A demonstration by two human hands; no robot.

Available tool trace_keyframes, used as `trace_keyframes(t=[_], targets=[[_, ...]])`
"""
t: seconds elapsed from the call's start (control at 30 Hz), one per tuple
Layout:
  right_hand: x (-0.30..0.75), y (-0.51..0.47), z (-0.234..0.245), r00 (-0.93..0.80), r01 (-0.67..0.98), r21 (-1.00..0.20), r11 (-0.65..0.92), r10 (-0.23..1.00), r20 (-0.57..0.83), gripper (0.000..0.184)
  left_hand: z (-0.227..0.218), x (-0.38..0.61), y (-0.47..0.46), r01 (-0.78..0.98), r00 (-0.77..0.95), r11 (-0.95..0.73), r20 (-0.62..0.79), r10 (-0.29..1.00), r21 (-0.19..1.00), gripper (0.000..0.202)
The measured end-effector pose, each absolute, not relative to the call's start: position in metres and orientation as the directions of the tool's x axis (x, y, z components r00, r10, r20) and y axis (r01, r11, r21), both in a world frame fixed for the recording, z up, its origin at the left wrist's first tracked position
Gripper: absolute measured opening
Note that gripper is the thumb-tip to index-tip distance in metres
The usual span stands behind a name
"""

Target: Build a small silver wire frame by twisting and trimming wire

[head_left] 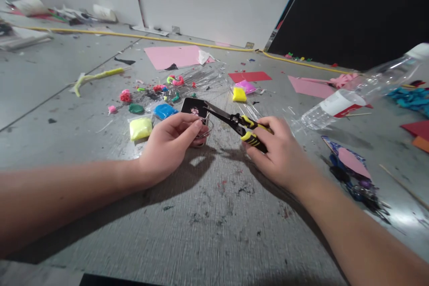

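My left hand (174, 143) is closed, pinching a thin loop of wire (208, 130) between thumb and fingers. In my right hand (279, 147) are long-nosed pliers (236, 120) with black and yellow handles, fingers wrapped round them. Their dark tip points left and lies close to the wire; whether it touches is too small to tell. Just behind my left fingers a black phone-like slab (191, 105) lies on the surface. Packets of pale yellow clay (140, 128) and blue clay (165, 111) sit left of it, with a green lump (136, 108) beside them.
A clear plastic bottle (348, 103) leans at the right, above a dark heap of trinkets (358, 183). Pink paper (174, 56), red paper (250, 76) and a yellow packet (239, 94) lie further back. Thin clear sticks (201, 78) spread behind the slab. A yellow cord (167, 39) runs along the wall.
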State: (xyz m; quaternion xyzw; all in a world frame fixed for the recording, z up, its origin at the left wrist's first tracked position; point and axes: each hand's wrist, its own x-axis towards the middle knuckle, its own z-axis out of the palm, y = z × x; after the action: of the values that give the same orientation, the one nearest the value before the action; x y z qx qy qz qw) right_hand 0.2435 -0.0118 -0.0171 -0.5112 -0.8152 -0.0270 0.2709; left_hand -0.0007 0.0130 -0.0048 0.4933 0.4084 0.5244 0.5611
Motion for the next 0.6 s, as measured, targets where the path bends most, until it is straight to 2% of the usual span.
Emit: trace_keyframes(t=[0.2, 0.4, 0.6], targets=[[0.2388, -0.0146, -0.02, -0.371, 0.852, -0.175, 0.493, 0.805, 0.463, 0.027, -0.009, -0.0011, 0.0156, -0.286, 0.148, -0.024, 0.069, 0.986, 0.958, 0.007], [0.2393, -0.012, -0.0209, -0.396, 0.862, -0.075, 0.501, 0.759, 0.517, 0.03, -0.0078, -0.0017, 0.0159, -0.206, 0.117, -0.01, 0.035, 0.993, 0.978, 0.006], [0.2409, -0.0104, -0.0205, -0.409, 0.865, -0.033, 0.5, 0.743, 0.529, 0.032, -0.0074, -0.0027, 0.015, -0.099, 0.102, -0.034, 0.044, 0.994, 0.994, 0.012]])
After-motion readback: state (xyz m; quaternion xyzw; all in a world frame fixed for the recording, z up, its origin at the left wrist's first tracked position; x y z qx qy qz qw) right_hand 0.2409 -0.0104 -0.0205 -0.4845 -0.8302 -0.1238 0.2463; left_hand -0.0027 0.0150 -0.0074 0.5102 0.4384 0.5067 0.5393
